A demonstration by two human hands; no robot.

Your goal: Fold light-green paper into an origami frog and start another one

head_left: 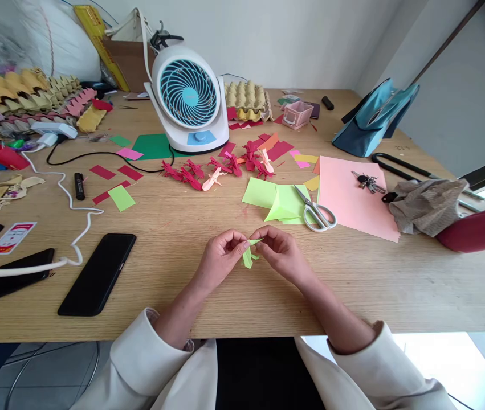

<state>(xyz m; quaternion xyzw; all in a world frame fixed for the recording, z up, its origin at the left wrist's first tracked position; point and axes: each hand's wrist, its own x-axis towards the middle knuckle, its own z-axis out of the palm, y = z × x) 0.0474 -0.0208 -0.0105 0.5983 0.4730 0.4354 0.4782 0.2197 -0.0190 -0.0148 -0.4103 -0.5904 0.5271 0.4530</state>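
Close to the table's front, my left hand (224, 259) pinches a small folded light green paper (248, 257) between thumb and fingers. On the paper's right side, my right hand (280, 250) is closed on its upper edge with the fingertips. Folded points of the paper hang below my fingers. Beyond my right hand, white-handled scissors (318, 215) lie on light green sheets (259, 192). Red folded paper figures (188, 173) and a pale pink one (212, 179) stand in a loose row farther back.
A white fan (188, 97) stands behind the figures. Black phones (97, 274) and a white cable (71, 199) lie at the left. At the right are a pink sheet (349, 199), a grey cloth (428, 205), a red bottle (477, 229) and a blue bag (368, 122).
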